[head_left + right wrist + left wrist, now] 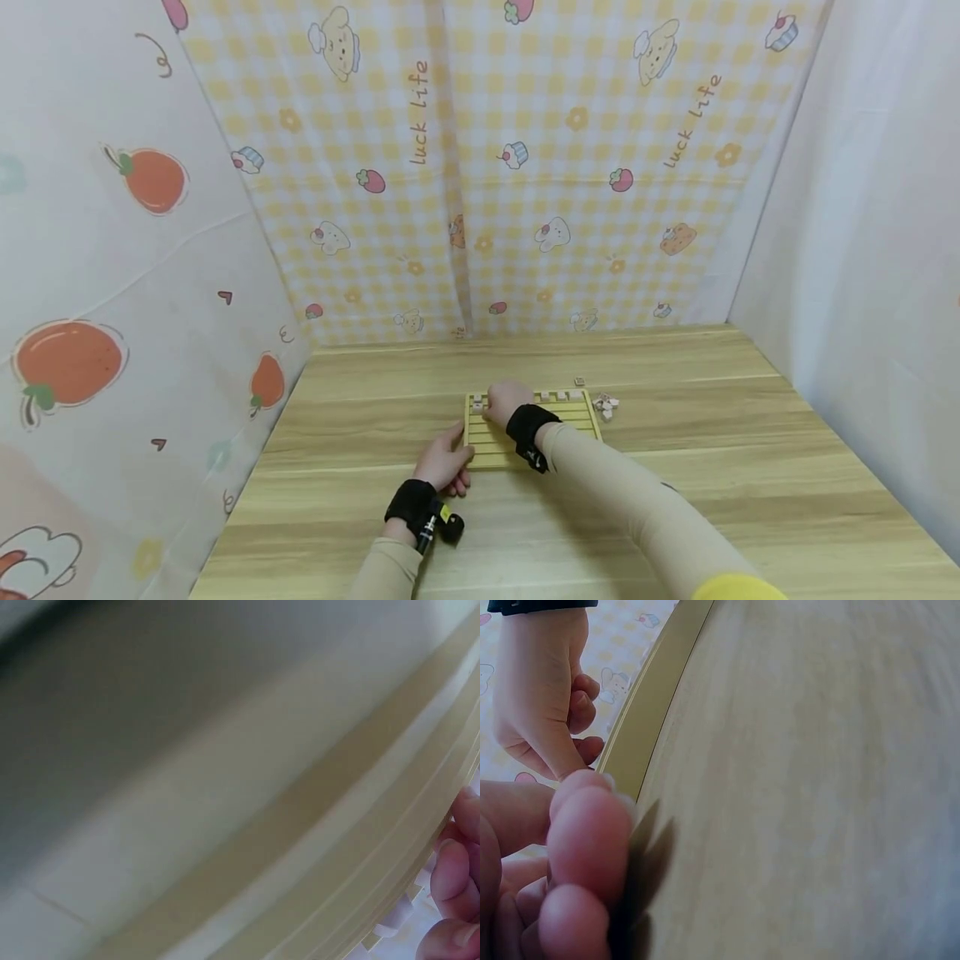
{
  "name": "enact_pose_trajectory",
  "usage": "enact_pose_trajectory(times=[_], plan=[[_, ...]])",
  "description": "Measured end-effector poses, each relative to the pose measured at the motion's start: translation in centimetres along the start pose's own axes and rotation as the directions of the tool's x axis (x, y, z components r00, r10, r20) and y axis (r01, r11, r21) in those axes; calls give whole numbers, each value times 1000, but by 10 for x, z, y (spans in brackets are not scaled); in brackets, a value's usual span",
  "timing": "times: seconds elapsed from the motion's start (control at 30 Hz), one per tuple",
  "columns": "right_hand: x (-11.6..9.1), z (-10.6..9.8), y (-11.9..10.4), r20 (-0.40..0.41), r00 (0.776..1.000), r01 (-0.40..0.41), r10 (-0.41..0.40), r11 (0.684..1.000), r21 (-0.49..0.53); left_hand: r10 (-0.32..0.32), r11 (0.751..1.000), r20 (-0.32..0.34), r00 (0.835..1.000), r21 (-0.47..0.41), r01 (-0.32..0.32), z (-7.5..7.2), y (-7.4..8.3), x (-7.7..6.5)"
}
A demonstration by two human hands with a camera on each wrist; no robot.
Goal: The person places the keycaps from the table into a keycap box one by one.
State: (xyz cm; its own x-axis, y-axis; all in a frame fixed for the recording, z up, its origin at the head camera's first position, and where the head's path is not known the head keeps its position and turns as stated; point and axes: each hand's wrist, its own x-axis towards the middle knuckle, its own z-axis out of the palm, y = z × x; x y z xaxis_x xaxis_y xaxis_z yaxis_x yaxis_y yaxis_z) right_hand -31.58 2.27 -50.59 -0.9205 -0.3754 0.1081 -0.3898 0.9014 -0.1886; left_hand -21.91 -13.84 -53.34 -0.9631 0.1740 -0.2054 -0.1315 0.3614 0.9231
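Note:
A yellow ridged board (pixel 487 460) lies on the table, with small whitish blocks (pixel 562 396) along its far row and one block (pixel 477 408) in the row below, at the left. My left hand (pixel 444 460) holds the board's near left corner, its thumb at the edge; in the left wrist view its curled fingers (pixel 589 840) meet the board's side. Over the far left part of the board, my right hand (pixel 510 402) points down with bent fingers. Whatever may be between its fingertips is hidden in every view.
Several loose whitish blocks (pixel 606 407) lie in a small heap just right of the board. A single small square piece (pixel 579 381) sits beyond its far right corner. Patterned cloth (pixel 525 208) hangs behind the wooden table (pixel 337 467), with more cloth at both sides.

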Motion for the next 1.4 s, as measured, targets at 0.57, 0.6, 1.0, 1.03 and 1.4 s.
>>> enact_pose_trajectory(times=[0.57, 0.6, 1.0, 1.03, 1.4], plan=[[-11, -10, 12, 22, 1000, -6, 5, 998, 57, -1, 1000, 24, 1000, 4, 1, 10, 7, 3], [-14, -14, 15, 30, 1000, 1, -4, 996, 86, 0, 1000, 24, 1000, 2, 0, 10, 7, 3], [-48, -81, 121, 50, 998, -60, 50, 970, 237, 12, 1000, 21, 1000, 2, -12, 1, 9, 3], [-49, -83, 132, 49, 996, -80, 71, 970, 229, 11, 1000, 17, 1000, 6, -11, 0, 9, 2], [-59, -56, 194, 95, 985, -161, 143, 962, 218, -7, 1000, -2, 1000, 9, 7, 1, 2, -3]])
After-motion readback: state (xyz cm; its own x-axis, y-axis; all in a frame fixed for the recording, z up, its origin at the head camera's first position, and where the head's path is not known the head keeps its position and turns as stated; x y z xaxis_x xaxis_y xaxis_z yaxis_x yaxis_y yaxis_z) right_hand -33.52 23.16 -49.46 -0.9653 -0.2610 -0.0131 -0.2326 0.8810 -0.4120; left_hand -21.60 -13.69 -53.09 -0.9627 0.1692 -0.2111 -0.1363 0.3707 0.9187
